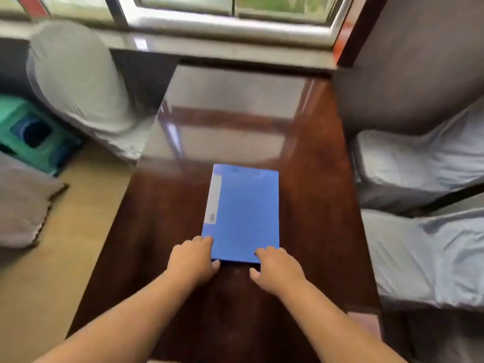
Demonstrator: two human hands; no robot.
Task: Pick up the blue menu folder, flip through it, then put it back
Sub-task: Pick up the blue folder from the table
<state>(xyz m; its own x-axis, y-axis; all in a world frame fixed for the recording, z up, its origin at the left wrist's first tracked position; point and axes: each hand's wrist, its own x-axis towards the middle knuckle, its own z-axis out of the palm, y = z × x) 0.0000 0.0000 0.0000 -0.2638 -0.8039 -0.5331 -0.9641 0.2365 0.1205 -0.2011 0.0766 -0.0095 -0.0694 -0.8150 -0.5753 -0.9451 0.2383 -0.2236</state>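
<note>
Lying flat and closed at the frame's centre, the blue menu folder (242, 213) sits on the glossy dark table (314, 179). Its near edge is pinched at both corners: left hand (192, 260) and right hand (277, 268), fingers on top, thumbs at the edge. Bare tabletop surrounds it; covered chairs (419, 166) crowd the right edge.
</note>
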